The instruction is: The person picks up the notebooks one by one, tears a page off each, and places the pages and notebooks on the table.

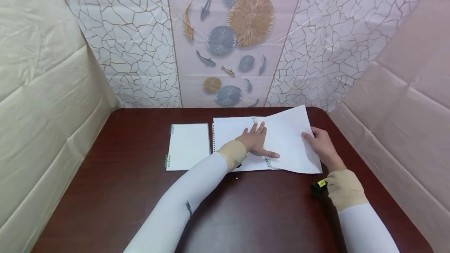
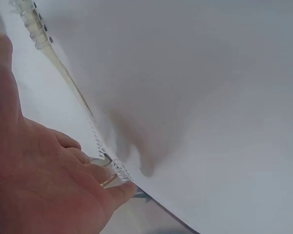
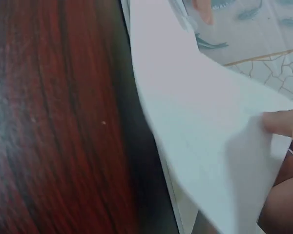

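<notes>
A spiral-bound notebook with white pages (image 1: 230, 126) lies spread on the brown table. My left hand (image 1: 256, 140) rests across its middle by the wire rings (image 2: 121, 170), fingers spread and straight. At the notebook's right edge, my right hand (image 1: 320, 143) pinches a white page (image 1: 288, 139) between thumb and fingers. That page is lifted and bowed off the table, as the right wrist view also shows. A smaller white notepad (image 1: 190, 145) with blue and green ring clips lies just left of the notebook.
A black object with a yellow label (image 1: 319, 186) sits beside my right wrist, its kind unclear. A small white speck (image 1: 237, 178) lies on the table (image 1: 246, 214). Patterned cloth (image 1: 140, 42) hangs behind the table, with plain beige cloth (image 1: 38, 89) at the sides.
</notes>
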Tool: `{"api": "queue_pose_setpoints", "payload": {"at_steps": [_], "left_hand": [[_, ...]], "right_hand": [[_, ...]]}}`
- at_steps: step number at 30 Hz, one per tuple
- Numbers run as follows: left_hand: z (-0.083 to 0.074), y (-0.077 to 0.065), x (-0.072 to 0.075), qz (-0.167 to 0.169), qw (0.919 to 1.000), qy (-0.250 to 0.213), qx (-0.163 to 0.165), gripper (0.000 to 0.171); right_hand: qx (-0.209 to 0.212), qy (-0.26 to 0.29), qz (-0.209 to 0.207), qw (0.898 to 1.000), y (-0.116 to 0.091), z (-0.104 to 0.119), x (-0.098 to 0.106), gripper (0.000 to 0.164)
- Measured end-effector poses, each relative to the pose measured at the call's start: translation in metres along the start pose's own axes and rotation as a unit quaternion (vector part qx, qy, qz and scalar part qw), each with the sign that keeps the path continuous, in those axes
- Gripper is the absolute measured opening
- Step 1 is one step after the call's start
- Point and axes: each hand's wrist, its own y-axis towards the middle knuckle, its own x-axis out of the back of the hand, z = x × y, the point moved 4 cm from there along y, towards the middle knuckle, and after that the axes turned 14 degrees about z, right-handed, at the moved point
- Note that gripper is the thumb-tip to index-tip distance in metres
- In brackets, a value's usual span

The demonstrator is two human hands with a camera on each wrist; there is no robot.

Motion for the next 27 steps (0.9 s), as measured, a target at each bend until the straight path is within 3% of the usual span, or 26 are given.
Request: {"api": "queue_pose_setpoints", "payload": {"at_steps": [6,12,16,27], "left_hand": [[0.004,0.003,-0.013,0.011,0.9997,0.014,0.019,0.122],[0.007,0.004,-0.018,0.007,0.9999,0.000,0.010,0.120],[0.006,0.006,-0.020,0.008,0.9998,-0.015,0.008,0.122],[0.008,0.010,-0.023,0.008,0.9997,-0.014,0.020,0.120]], "right_hand": [[0.035,-0.100,-0.055,0.993,0.000,0.006,-0.005,0.061],[0.093,-0.160,-0.135,0.973,-0.001,0.013,-0.009,0.032],[0.110,-0.179,-0.166,0.963,-0.003,0.016,-0.009,0.024],[0.095,-0.157,-0.164,0.969,-0.013,0.007,-0.003,0.027]]}}
